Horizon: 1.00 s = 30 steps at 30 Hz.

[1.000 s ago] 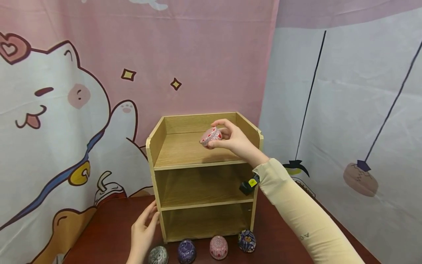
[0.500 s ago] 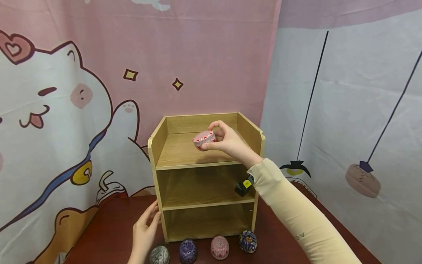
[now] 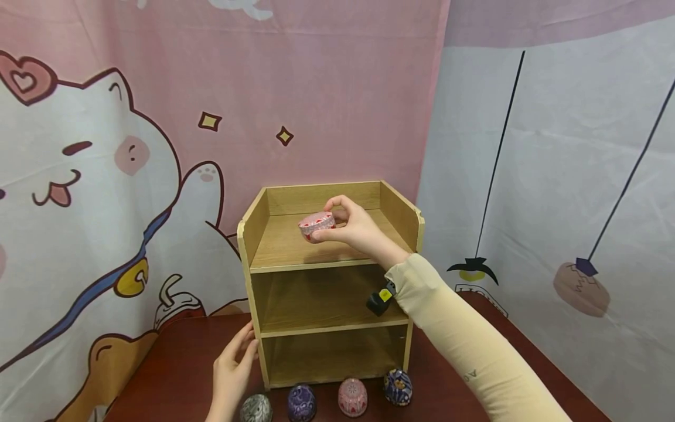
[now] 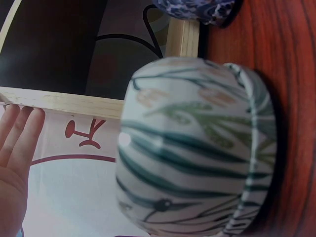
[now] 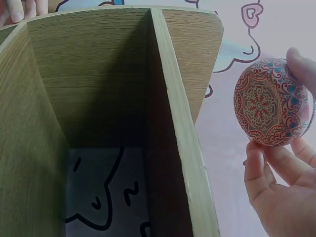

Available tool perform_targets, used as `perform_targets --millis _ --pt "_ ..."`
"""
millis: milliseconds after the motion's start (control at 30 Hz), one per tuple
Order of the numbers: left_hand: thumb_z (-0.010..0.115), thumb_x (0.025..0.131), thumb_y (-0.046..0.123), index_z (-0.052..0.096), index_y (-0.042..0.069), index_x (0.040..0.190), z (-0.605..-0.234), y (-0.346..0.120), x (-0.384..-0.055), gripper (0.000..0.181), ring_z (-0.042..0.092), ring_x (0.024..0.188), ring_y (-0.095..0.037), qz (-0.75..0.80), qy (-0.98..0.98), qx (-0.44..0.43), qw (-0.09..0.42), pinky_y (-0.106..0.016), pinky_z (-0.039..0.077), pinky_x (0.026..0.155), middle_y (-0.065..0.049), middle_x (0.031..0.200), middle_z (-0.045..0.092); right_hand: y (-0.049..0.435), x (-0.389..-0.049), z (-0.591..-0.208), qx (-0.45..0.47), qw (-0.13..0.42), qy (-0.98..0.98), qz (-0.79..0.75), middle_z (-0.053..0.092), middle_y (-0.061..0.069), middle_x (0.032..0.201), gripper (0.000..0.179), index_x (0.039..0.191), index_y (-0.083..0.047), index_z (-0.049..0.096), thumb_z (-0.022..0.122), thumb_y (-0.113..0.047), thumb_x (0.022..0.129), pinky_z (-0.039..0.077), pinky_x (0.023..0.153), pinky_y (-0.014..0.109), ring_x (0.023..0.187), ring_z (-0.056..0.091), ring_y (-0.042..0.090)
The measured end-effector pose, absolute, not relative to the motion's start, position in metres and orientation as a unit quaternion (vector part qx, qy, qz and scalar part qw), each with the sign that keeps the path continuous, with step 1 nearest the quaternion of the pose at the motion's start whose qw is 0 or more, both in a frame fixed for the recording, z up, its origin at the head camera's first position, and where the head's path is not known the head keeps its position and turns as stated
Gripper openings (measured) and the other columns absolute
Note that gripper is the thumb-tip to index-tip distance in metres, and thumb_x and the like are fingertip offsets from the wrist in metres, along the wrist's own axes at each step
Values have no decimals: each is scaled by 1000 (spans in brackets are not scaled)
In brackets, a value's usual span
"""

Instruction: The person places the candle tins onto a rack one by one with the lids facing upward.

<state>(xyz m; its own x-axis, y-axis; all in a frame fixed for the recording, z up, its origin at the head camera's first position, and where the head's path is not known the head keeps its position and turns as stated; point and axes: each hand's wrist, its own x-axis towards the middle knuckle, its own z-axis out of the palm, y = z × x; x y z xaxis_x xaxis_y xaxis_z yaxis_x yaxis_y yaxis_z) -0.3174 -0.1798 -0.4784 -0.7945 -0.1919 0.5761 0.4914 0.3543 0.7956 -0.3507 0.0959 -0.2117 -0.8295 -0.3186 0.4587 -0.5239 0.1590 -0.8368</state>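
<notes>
The right hand (image 3: 354,227), the working grip, pinches a round pink-and-red tin (image 3: 318,225) between thumb and fingers, pale flat face up. Over the last second this grip has shifted leftward and the tin has tipped nearly level; it appears to be held over the top shelf (image 3: 274,247), just below the grip, so I judge it carried but not yet set down. Under the grip's wrist sits a small black device (image 3: 378,301). Lower left of the grip, the left hand (image 3: 230,369), fingers straight, touches the side of the wooden shelf unit (image 3: 250,305). Farther below, on the dark red surface (image 3: 176,357), stand a leaf-patterned tin (image 3: 255,408), a purple tin (image 3: 302,402), another pink tin (image 3: 353,397) and a dark-blue floral tin (image 3: 398,387). Beyond the grip hangs a pink cloth (image 3: 337,105).
</notes>
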Motion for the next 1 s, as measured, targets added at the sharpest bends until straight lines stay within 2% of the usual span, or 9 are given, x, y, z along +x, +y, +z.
perform_targets --millis 300,567,833,1000 --pt "67 92 9 64 19 129 -478 -180 -317 39 68 82 -11 -566 -759 -104 303 -21 58 63 -10 106 71 88 -356 -213 271 88 -761 583 70 15 106 47 108 -7 48 82 -2 76 53 78 29 89 67 21" --pt "68 91 7 64 18 129 -478 -180 -318 40 68 81 -9 -564 -761 -100 305 -21 58 62 -10 105 71 79 -357 -215 261 81 -765 582 71 11 104 50 108 -8 48 85 -5 74 53 81 29 91 68 21" --pt "67 91 6 64 17 129 -478 -179 -317 39 67 82 -9 -569 -760 -99 299 -28 60 64 -10 107 70 68 -359 -218 253 78 -764 588 71 11 103 51 108 -8 48 85 -6 73 53 83 30 91 68 21" --pt "68 91 7 64 18 129 -478 -180 -318 40 67 84 -8 -570 -759 -100 300 -26 59 64 -9 107 70 62 -360 -219 254 81 -764 588 70 12 104 51 108 -7 48 85 -6 73 54 83 29 90 67 20"
